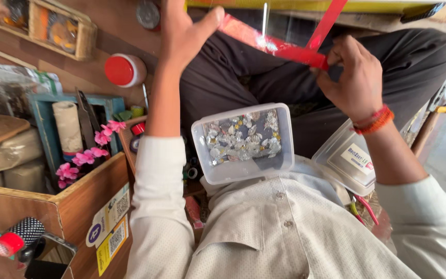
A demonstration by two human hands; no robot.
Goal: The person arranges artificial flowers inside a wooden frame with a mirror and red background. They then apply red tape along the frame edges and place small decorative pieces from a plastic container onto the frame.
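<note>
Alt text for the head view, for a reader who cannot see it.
A seated person holds a red strip between the left hand and right hand above their lap. On the lap rests an open clear plastic box of small silvery gems, its lid beside it. Wooden boxes with pink artificial flowers stand at left.

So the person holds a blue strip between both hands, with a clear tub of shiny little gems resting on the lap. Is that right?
Not quite: the strip is red, not blue, as the head view shows. The rest stands: the left hand and the right hand hold it between them, and the clear tub of shiny little gems rests on the lap.
</note>
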